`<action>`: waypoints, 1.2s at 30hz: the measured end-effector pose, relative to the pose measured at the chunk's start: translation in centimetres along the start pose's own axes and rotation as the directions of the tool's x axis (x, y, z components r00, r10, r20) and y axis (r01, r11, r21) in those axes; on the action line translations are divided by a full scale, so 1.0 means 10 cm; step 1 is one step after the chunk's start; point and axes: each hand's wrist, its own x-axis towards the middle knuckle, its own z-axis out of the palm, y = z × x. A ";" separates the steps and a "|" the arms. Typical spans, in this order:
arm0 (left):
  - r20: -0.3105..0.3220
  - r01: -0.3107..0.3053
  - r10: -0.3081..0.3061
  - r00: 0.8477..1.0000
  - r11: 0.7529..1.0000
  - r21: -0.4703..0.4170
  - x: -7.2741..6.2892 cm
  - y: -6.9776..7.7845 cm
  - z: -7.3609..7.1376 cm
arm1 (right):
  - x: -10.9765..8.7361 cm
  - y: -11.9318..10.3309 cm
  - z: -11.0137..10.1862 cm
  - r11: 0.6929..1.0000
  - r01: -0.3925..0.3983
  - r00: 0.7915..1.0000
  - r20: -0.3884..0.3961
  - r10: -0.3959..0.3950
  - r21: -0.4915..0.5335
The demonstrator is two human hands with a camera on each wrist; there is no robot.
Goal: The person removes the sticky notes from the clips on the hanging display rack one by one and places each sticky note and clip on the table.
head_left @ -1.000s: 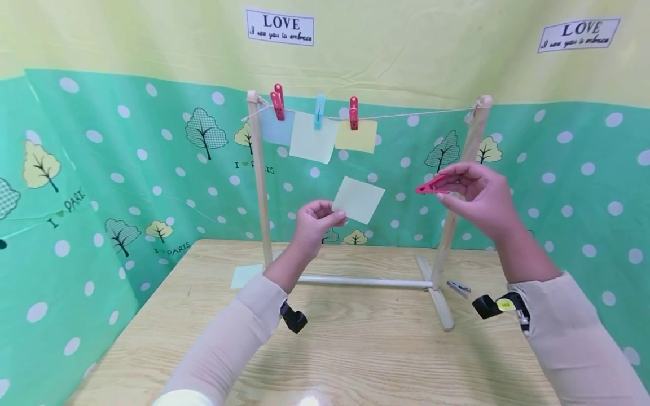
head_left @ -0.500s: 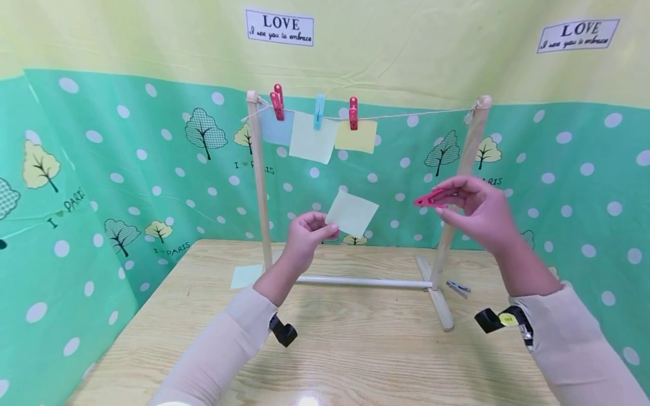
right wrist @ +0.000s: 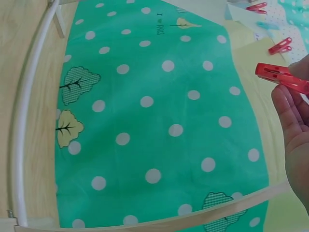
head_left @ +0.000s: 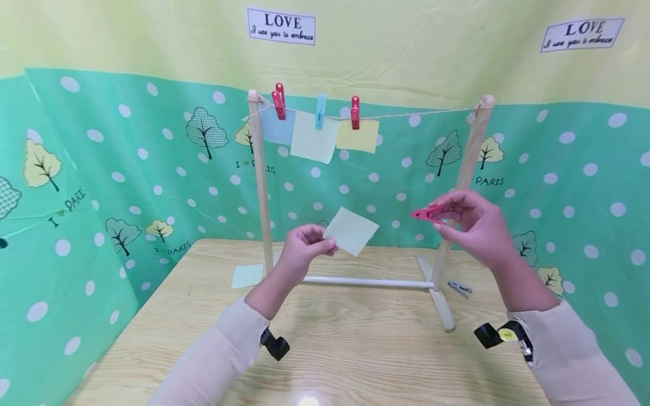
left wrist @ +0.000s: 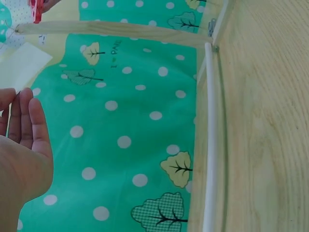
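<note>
My left hand [head_left: 307, 246] pinches a pale green paper square [head_left: 351, 231] by its left corner, below the string. Over on the right, my right hand [head_left: 472, 224] holds a red clothespin [head_left: 427, 214] between thumb and fingers, its tip toward the paper and apart from it. A string [head_left: 421, 114] runs between two wooden posts. From its left half hang a blue sheet [head_left: 278, 128], a pale green sheet [head_left: 313, 141] and a yellow sheet [head_left: 358, 138]. Red clothespins clip the blue and yellow ones; a light blue clothespin [head_left: 320, 111] clips the middle one.
The wooden stand has a left post [head_left: 261, 186], a right post [head_left: 474, 146] and a white bottom bar [head_left: 365, 281]. A pale paper square [head_left: 247, 276] lies by the left post's foot. A grey-blue clothespin [head_left: 459, 288] lies right of the stand on the wooden table [head_left: 355, 349].
Both hands have moved lower. The left hand has also drawn slightly left with the paper square; the right still holds the red clothespin. The hanging sheets stay as they were.
</note>
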 end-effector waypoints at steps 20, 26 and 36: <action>-0.010 0.019 -0.020 1.000 0.999 -0.046 -0.27 -0.10 -0.28 | -0.35 0.15 -0.02 0.996 -0.083 0.996 -0.042 0.082 -0.031; -0.039 0.031 -0.032 0.999 0.999 -0.030 -0.33 -0.08 -0.36 | -0.46 0.22 -0.06 0.998 -0.063 0.995 -0.071 0.064 0.024; -0.091 0.004 -0.008 0.996 0.999 -0.048 -0.42 -0.07 -0.48 | -0.58 0.23 -0.11 0.991 -0.134 0.977 -0.168 0.132 -0.002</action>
